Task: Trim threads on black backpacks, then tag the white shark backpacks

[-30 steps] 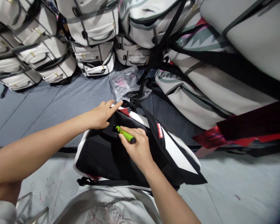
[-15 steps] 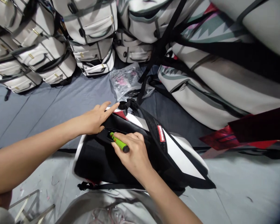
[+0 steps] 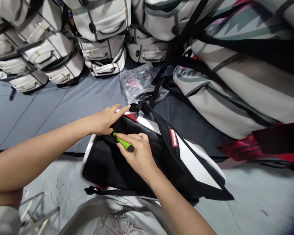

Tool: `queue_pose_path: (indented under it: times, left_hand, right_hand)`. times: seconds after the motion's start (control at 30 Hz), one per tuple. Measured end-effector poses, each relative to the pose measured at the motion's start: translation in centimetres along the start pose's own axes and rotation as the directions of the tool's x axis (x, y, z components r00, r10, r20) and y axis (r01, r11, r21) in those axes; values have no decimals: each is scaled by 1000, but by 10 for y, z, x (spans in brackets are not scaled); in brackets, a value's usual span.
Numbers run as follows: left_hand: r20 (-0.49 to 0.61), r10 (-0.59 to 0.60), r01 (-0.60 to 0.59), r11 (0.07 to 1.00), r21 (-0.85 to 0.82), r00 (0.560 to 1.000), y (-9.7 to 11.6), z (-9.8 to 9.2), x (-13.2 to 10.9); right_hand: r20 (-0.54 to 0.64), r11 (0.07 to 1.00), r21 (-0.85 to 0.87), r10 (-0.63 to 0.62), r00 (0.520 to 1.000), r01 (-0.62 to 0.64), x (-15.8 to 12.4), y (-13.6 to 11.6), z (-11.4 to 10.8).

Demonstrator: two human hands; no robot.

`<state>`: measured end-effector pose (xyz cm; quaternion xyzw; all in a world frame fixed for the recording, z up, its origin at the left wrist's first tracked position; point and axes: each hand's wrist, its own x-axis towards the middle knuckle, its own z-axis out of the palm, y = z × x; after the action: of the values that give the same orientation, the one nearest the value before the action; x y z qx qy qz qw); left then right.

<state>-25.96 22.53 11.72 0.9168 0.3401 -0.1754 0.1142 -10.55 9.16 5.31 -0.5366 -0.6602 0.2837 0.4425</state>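
Holding 1 green tool, right hand; left hand on 1 backpack.

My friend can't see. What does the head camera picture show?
A right hand holds a green pen-shaped tool against a black-and-white fabric backpack while the left hand rests on its top. Pale grey backpacks are piled behind.

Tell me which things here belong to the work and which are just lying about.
In use: black backpack, pressed by the left hand; green tool, gripped in the right hand.
Lying about: clear plastic bag, stacked pale bags, grey mat.
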Motion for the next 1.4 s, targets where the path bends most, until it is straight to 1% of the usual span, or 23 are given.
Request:
queue_pose_path:
  times: [0.17,0.37,0.5,0.57,0.63,0.7,0.77,0.83,0.93,1.1,1.23,1.3,1.4]
  left_hand:
    - [31,13,-12,998,-56,999,-7,0,5]
    - [14,16,-15,999,-47,1000,-12,5,8]
    - [6,17,-16,999,-48,1000,-13,6,8]
    - [45,-23,25,999,-47,999,-5,2,7]
    - [98,-127,127,992,3,987,8,-4,6]
    - [121,-240,231,969,82,963,21,-10,5]
    - [136,-279,264,957,118,951,29,-14,4]
    - [160,-248,237,967,90,955,28,-16,4]
    - [172,-182,179,983,31,968,18,-16,4]
    - [194,-142,142,990,13,971,8,-14,5]
    - [139,-98,96,995,21,985,3,-8,7]
    - [121,-85,84,996,15,989,2,-6,8]
    - [158,-113,113,994,6,981,4,-8,9]
  right_hand:
    - [0,997,-80,8,1000,-8,5,2,1]
    - [33,999,-49,25,999,-23,9,3,2]
    - [10,997,-72,30,1000,-29,9,7,1]
    - [2,997,-68,28,1000,-28,9,8,2]
    - [-5,997,-65,35,999,-35,9,8,2]
    - [-15,996,-67,52,999,-53,10,8,2]
    - [-19,996,-66,66,998,-67,10,7,1]
    - [-3,996,-62,69,998,-69,10,6,-1]
    - [34,996,-55,75,997,-73,10,3,-7]
    - [95,995,-35,100,990,-97,14,-1,-13]
    - [148,994,-13,107,983,-106,20,-2,-10]
    - [141,995,-25,101,985,-99,20,-2,-9]
    - [84,995,-49,88,993,-84,18,-2,-8]
